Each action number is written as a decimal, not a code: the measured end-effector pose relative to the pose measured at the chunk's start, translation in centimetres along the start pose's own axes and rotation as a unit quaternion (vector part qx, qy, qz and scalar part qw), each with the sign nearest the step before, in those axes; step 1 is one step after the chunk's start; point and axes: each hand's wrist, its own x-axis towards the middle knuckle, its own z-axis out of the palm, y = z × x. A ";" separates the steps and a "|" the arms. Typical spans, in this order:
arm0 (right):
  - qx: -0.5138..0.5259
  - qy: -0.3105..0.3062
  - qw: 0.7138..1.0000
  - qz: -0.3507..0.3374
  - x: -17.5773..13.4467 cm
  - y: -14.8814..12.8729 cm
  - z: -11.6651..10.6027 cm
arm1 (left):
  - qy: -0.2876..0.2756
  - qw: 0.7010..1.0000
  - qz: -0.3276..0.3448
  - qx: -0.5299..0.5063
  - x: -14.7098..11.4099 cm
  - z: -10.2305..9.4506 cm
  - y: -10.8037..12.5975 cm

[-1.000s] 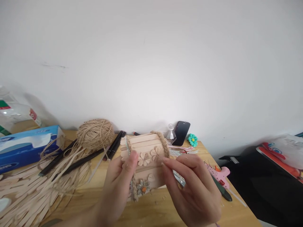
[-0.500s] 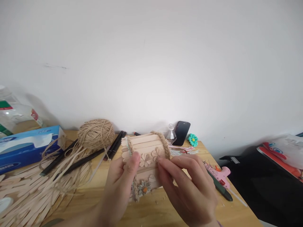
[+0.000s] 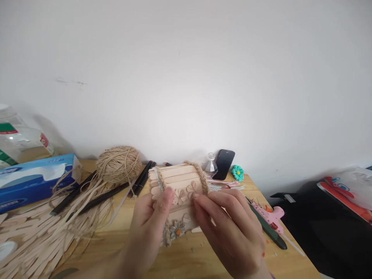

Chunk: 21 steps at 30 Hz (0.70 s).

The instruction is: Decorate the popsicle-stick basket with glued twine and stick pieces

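My left hand [image 3: 149, 219] grips a craft-stick holder [image 3: 177, 174], thumb on its front and fingers behind. Braided twine [image 3: 200, 174] runs round each end of the holder. Two flowers made of pale wooden petals sit on its side, a left one [image 3: 180, 197] by my thumb and a right one [image 3: 193, 188]. Lower down is a grey flower [image 3: 177, 230] with an orange centre. My right hand [image 3: 232, 228] has thumb and forefinger pinched at the lower edge of the right wooden flower; whatever lies between the fingertips is hidden.
Left on the table [image 3: 186, 259] are a twine ball [image 3: 119, 164], a blue tissue pack [image 3: 37, 178], black markers [image 3: 142, 180] and loose craft sticks [image 3: 31, 244]. Behind stand a phone [image 3: 224, 164] and a teal flower [image 3: 238, 173]. A pink glue gun [image 3: 273, 217] lies right.
Both hands hold nearly the same pose on the holder. The view has shifted slightly, and the right fingertips stay at the right wooden flower.
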 end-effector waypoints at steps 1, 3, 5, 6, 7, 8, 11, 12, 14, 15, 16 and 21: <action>0.000 0.000 1.000 0.000 0.0 0.0 0.0 | -0.004 1.000 0.002 0.000 0.0 0.0 0.0; -0.001 -0.001 1.000 0.001 0.0 0.1 0.1 | -0.006 1.000 0.004 0.005 0.0 0.0 -0.1; 0.000 0.003 1.000 0.008 -0.1 0.1 0.1 | 0.004 1.000 0.007 0.014 0.0 0.0 -0.1; 0.004 0.009 1.000 0.015 -0.1 0.0 0.1 | 0.011 1.000 0.009 0.018 0.0 0.0 -0.1; 0.009 0.020 0.999 0.023 -0.2 0.0 0.1 | 0.020 1.000 0.013 0.019 0.0 0.0 -0.1; 0.015 0.037 0.999 0.031 -0.2 -0.1 0.1 | 0.030 0.999 0.020 0.018 0.0 0.1 -0.1; 0.015 0.077 0.996 0.045 -0.3 -0.4 0.3 | 0.052 0.998 0.040 0.010 0.1 0.1 -0.1; 0.008 0.080 0.996 0.048 -0.4 -0.6 0.4 | 0.053 0.998 0.044 0.010 0.1 0.1 -0.2; -0.002 0.075 0.996 0.057 -0.4 -0.8 0.8 | 0.041 0.998 0.051 0.020 0.0 0.0 -0.3; -0.004 0.073 0.995 0.061 -0.5 -0.9 1.0 | 0.032 0.998 0.054 0.030 -0.1 -0.1 -0.4; -0.005 0.074 0.995 0.065 -0.5 -1.0 1.1 | 0.025 0.997 0.060 0.041 -0.2 -0.2 -0.5; -0.013 0.081 0.994 0.065 -1.0 -1.3 1.6 | 0.022 0.991 0.103 0.082 -0.4 -0.7 -1.0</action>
